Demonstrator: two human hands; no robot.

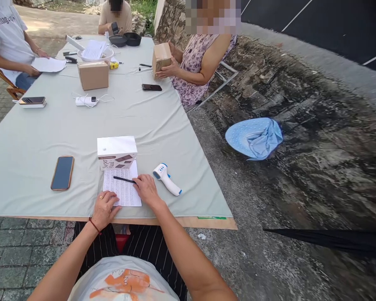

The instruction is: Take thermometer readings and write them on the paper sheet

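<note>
My left hand [106, 207] rests on the lower left edge of a printed sheet of paper [125, 196], its fingers loosely stretched and nothing in them. At the sheet's right edge my right hand [146, 189] pinches one end of a black pen [123, 179], which lies across the paper pointing left. A white box with brown print [117, 152] stands over the sheet's far end. Just right of my right hand lies a white and blue infrared thermometer [167, 179]. Off to the left of my left hand is a smartphone [62, 173] in a brown case.
The cloth-covered table [138, 113] bears a cardboard box [93, 76], a white corded device [85, 100], and phones [152, 87]. A person at right holds another cardboard box [161, 59]. Two more people sit farther off. A blue hat [253, 138] lies on rock at right.
</note>
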